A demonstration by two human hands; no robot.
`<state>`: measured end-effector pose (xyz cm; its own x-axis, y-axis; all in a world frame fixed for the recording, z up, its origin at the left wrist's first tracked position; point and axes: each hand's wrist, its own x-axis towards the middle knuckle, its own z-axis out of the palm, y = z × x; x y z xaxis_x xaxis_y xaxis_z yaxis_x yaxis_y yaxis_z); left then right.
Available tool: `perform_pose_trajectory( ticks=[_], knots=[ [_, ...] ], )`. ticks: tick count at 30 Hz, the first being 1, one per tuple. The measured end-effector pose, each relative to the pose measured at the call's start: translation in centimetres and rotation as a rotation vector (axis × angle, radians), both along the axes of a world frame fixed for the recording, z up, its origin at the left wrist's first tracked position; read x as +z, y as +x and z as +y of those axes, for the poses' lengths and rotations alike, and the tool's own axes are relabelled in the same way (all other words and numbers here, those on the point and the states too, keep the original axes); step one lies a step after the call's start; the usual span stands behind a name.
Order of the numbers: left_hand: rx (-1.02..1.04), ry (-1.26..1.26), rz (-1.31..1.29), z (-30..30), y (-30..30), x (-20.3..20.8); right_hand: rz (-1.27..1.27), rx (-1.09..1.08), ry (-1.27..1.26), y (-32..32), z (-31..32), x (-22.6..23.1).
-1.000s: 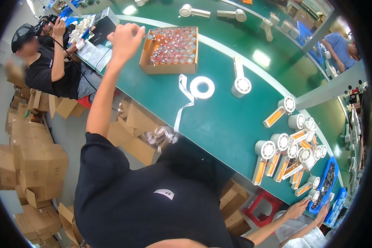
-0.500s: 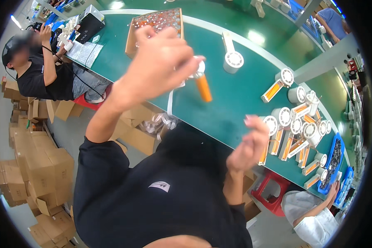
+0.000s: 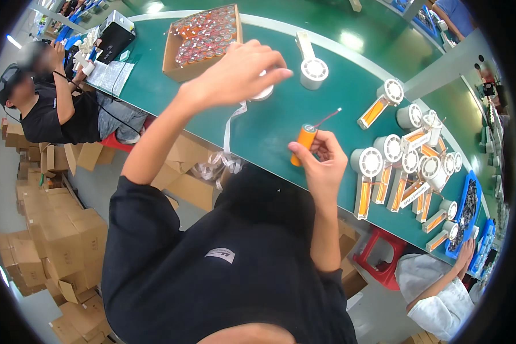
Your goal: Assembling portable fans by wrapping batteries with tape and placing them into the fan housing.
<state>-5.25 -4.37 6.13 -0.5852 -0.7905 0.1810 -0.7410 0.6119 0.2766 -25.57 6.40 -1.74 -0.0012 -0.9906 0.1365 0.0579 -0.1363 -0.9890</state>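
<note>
My right hand [image 3: 325, 163] pinches an orange cylindrical battery [image 3: 305, 143] between thumb and fingers, above the front part of the green table. A thin red lead with a small white tip sticks up from its top end. Reaching across the table, my left hand [image 3: 243, 74] has its thumb and fingers apart and holds nothing that I can see. Partly hidden beneath it is a white round object [image 3: 264, 92]. A white strip [image 3: 228, 129] runs from near there over the table's front edge.
An open cardboard box [image 3: 172, 63] of batteries stands at the back left. One white fan unit [image 3: 313, 71] lies alone at the back; several more [image 3: 367, 163], with orange batteries in their handles, crowd the right. Blue bins [image 3: 467, 212] and a co-worker's hand [image 3: 467, 252] are farther right.
The battery has passed from my left hand to my right hand, which has closed on it. My left hand has opened and moved slightly over the white round object.
</note>
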Motion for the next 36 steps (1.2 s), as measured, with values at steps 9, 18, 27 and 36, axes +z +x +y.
perform_pose_trajectory(
  ticks=[9,18,27,36],
  knots=[
    [-0.076,0.080,-0.457,-5.7,1.8,-6.1,-0.358,-0.003,0.180,-0.9,1.0,-1.1],
    [0.175,0.300,0.393,-2.9,0.6,-2.3,-0.464,0.280,0.116,-0.6,-0.4,-1.9],
    [0.157,0.525,0.792,-0.4,0.4,-0.9,-0.594,0.348,0.014,-0.8,-1.9,0.5],
    [0.188,0.730,1.532,-1.7,2.4,-0.8,-0.570,0.435,0.174,0.4,0.9,-0.6]
  ],
)
